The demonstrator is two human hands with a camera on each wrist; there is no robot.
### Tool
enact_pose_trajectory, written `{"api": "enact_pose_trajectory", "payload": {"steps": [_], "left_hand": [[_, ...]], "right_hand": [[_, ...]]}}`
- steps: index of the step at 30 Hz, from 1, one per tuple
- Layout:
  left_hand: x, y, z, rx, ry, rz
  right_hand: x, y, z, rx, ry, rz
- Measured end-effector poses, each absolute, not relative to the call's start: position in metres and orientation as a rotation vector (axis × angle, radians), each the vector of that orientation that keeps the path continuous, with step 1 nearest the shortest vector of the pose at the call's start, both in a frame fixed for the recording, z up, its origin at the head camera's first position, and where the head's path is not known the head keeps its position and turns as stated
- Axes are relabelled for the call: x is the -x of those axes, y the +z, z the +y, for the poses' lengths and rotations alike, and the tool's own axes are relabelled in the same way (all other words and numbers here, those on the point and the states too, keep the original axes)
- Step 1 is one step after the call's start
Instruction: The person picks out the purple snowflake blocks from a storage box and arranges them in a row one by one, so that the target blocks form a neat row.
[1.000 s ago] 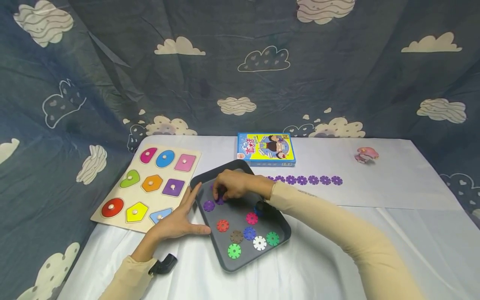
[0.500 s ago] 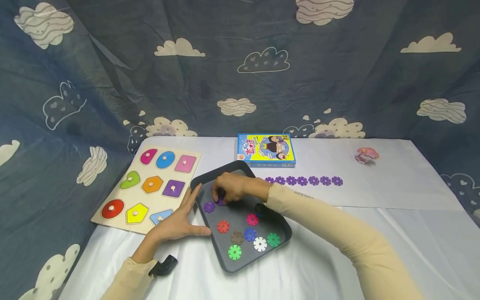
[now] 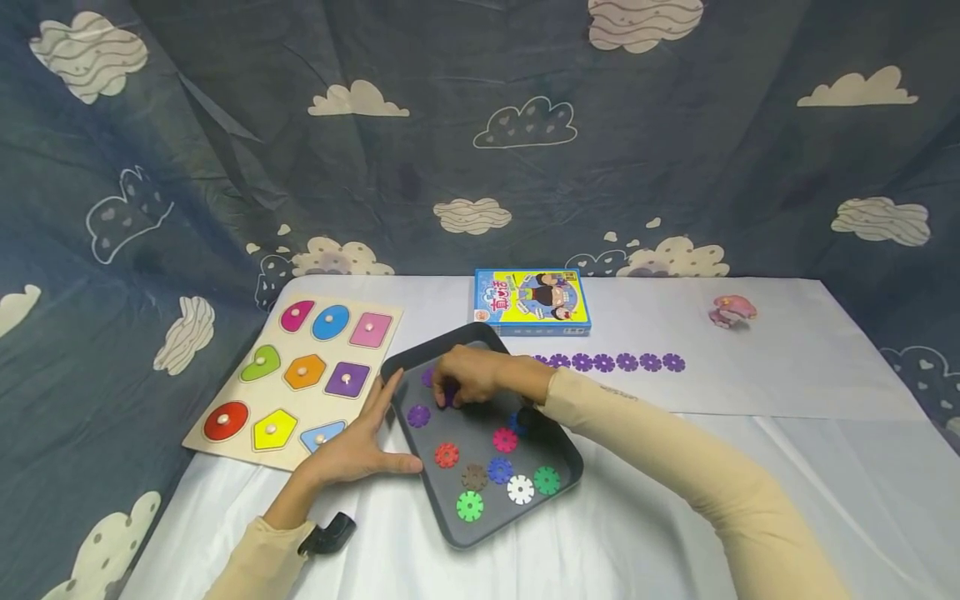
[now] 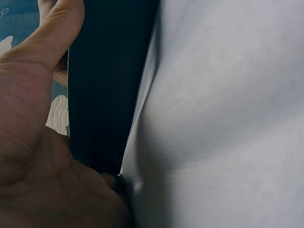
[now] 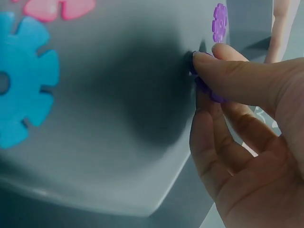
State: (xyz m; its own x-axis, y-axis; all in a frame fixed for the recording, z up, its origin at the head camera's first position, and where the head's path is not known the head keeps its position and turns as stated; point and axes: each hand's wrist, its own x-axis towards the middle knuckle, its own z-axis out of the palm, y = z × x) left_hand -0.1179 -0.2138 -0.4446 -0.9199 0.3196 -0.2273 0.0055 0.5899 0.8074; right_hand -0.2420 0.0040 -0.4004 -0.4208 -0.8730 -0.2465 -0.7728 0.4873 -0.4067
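In the head view my right hand (image 3: 474, 375) reaches into the dark grey tray (image 3: 476, 427). Its thumb and fingers pinch a purple snowflake disc (image 5: 203, 86), partly covered by the thumb in the right wrist view. Two other purple discs lie near it in the tray, one at the left (image 3: 418, 416) and one behind the hand (image 3: 428, 377). My left hand (image 3: 348, 446) rests against the tray's left side, thumb and fingers spread along the rim. In the left wrist view its palm (image 4: 28, 123) is beside the tray's dark outer wall (image 4: 107, 85).
Red, pink, blue, brown, white and green discs (image 3: 470, 506) lie in the tray's nearer half. Beyond it runs a row of purple discs (image 3: 604, 362). A shape puzzle board (image 3: 273, 383) stands left, a blue-yellow box (image 3: 532, 302) behind, a pink toy (image 3: 732, 311) far right.
My right hand has shifted slightly right within the tray, and the pinched purple disc has moved with it. The left hand and the tray stay in place.
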Motion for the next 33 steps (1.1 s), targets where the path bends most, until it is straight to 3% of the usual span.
{"api": "enact_pose_trajectory", "payload": {"steps": [17, 33], "left_hand": [[0.119, -0.445, -0.214, -0.263, 1.244, 2.485], [0.117, -0.446, -0.214, -0.305, 1.248, 2.497]], "right_hand": [[0.244, -0.388, 0.057, 1.391, -0.776, 2.299], [0.248, -0.367, 0.148, 0.943, -1.287, 2.408]]}}
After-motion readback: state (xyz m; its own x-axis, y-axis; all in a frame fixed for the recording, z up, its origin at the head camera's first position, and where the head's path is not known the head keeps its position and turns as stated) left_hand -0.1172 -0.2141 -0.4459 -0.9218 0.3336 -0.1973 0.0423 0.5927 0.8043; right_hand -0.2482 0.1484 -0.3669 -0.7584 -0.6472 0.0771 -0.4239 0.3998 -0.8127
